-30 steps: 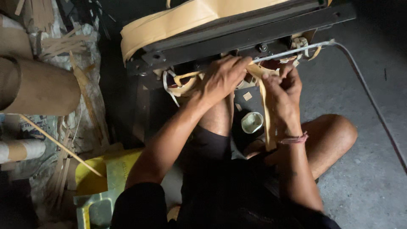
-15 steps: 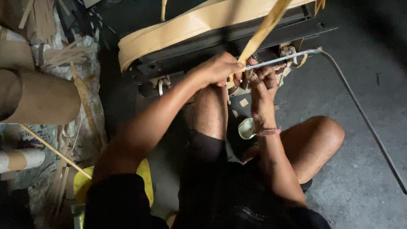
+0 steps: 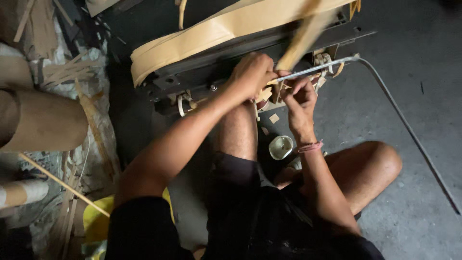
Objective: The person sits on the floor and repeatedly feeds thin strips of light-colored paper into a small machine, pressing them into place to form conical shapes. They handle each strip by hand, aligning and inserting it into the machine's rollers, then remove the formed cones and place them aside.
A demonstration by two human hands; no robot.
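Two hands worked at the front edge of a dark metal frame (image 3: pixel 250 53). The left hand (image 3: pixel 252 74) was clenched around a pale cane strip (image 3: pixel 303 36) that rose blurred above it; the right hand (image 3: pixel 299 98) pinched near a thin metal rod (image 3: pixel 317 69). The strip looked light, springy and smooth, best gripped low near the frame.
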